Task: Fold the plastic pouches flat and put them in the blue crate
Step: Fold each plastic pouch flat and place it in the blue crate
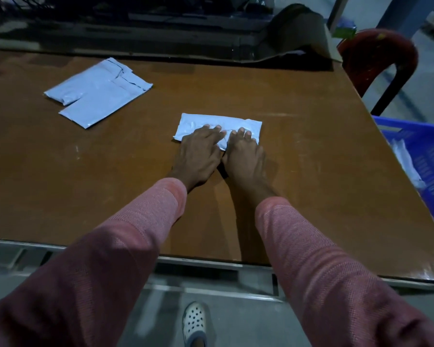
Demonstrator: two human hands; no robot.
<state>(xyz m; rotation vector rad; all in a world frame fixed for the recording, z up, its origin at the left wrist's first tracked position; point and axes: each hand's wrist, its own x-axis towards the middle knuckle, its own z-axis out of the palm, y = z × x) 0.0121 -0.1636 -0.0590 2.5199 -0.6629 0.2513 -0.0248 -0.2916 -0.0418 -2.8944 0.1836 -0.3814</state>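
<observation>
Together, both hands' straight fingers (212, 133) press the folded pouch (218, 123) flat

The table (311, 151) has a brown, scuffed top with a pale metal strip along its near edge. A folded pouch (236, 121) lies flat near the centre. Two pouches (98, 96) lie overlapping at the far left, well apart from it. Bent cardboard (298, 33) sits at the far right edge.
</observation>
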